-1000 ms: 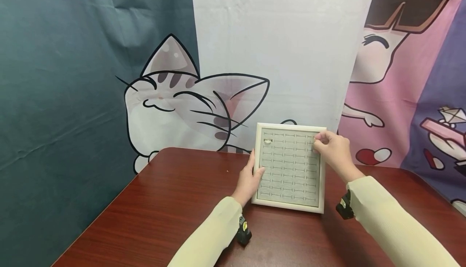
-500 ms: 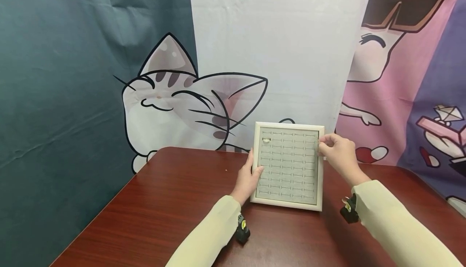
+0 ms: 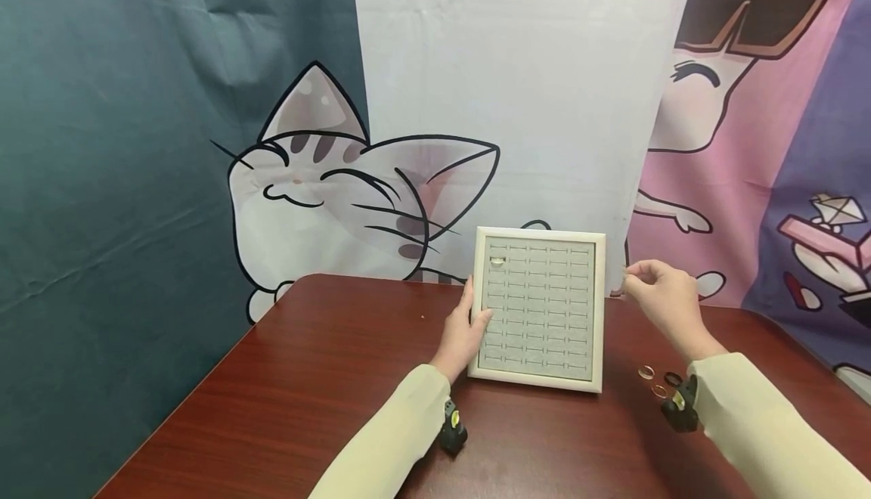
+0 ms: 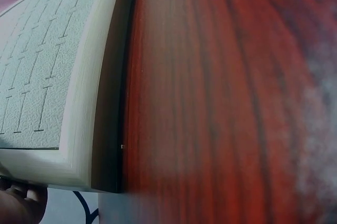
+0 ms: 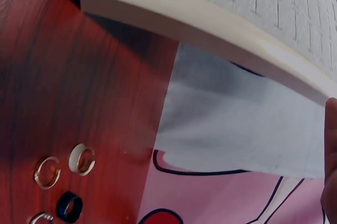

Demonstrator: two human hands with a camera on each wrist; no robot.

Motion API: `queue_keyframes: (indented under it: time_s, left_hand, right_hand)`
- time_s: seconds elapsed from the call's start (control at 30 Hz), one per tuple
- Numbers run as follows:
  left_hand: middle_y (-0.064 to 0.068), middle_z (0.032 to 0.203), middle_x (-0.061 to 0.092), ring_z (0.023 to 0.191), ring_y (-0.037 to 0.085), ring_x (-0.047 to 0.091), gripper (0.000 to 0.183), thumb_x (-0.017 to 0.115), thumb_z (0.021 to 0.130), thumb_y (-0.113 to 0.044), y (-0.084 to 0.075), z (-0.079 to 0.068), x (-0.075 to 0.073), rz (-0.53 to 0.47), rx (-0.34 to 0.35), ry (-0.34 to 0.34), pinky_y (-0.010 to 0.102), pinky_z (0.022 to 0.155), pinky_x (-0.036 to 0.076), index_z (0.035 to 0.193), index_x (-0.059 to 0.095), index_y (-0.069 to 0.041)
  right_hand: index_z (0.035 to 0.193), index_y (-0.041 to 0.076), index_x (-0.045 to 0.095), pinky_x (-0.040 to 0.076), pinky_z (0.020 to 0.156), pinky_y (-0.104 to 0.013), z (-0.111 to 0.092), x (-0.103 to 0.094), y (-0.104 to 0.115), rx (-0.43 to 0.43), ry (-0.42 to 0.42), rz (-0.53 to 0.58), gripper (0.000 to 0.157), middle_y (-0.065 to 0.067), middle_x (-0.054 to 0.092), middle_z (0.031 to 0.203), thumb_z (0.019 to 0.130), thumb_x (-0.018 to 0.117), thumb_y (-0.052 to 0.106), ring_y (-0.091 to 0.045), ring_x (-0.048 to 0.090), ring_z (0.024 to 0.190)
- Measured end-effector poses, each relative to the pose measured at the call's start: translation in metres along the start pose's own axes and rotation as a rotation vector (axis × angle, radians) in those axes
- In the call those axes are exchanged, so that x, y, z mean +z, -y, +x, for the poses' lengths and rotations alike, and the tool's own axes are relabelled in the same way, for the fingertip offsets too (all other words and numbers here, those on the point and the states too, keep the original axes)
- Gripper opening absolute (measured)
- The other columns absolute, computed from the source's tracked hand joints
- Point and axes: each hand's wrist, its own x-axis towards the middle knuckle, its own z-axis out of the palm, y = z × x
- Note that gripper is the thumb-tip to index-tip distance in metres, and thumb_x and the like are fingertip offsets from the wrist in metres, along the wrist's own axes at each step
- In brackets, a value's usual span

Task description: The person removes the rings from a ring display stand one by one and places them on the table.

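A ring display tray (image 3: 537,310) with a cream frame and grey slotted padding leans upright on the table. My left hand (image 3: 460,339) grips its left side, thumb over the frame's front; in the left wrist view, fingers (image 4: 23,197) show at the frame's edge. One pale ring (image 3: 498,261) sits in a slot at the upper left. Right of the tray, in the air, my right hand (image 3: 663,299) pinches what looks like a small ring between thumb and index finger, mostly hidden by the fingertips.
Loose rings lie on the dark red table (image 3: 327,378) below the right hand: a white-and-gold ring (image 5: 81,159), a gold ring (image 5: 47,172), a black ring (image 5: 69,206) and part of a silver one (image 5: 41,217). A cartoon-printed curtain (image 3: 435,91) hangs behind.
My right hand has moved from the tray's upper right slots away to the right, off the frame. Rings on the table have come into sight below it. The left hand keeps its grip.
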Motion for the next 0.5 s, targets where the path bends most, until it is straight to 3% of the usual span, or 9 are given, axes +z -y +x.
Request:
queue_keyframes:
  time_s: [0.23,0.5]
  left_hand:
    - [0.012,0.134,0.051,0.100,0.021,0.058,0.069,0.053,0.095,-0.023,0.001,0.001,0.001,0.010,0.007,-0.001,0.040,0.091,0.044,0.150,0.012,-0.029]
    - [0.010,0.139,0.046,0.111,0.023,0.055,0.069,0.053,0.095,-0.023,0.003,0.000,0.000,0.006,0.019,-0.002,0.041,0.095,0.041,0.150,0.011,-0.031]
  right_hand:
    - [0.089,0.004,0.067,0.035,0.055,-0.022,-0.012,-0.011,-0.016,-0.002,0.031,-0.023,0.020,-0.009,0.070,0.071,0.089,0.057,0.022,0.004,0.052,0.055]
    - [0.086,0.006,0.067,0.033,0.055,-0.021,-0.034,-0.016,-0.034,0.004,0.045,-0.042,0.019,0.005,0.066,0.059,0.088,0.060,0.024,0.005,0.051,0.052]
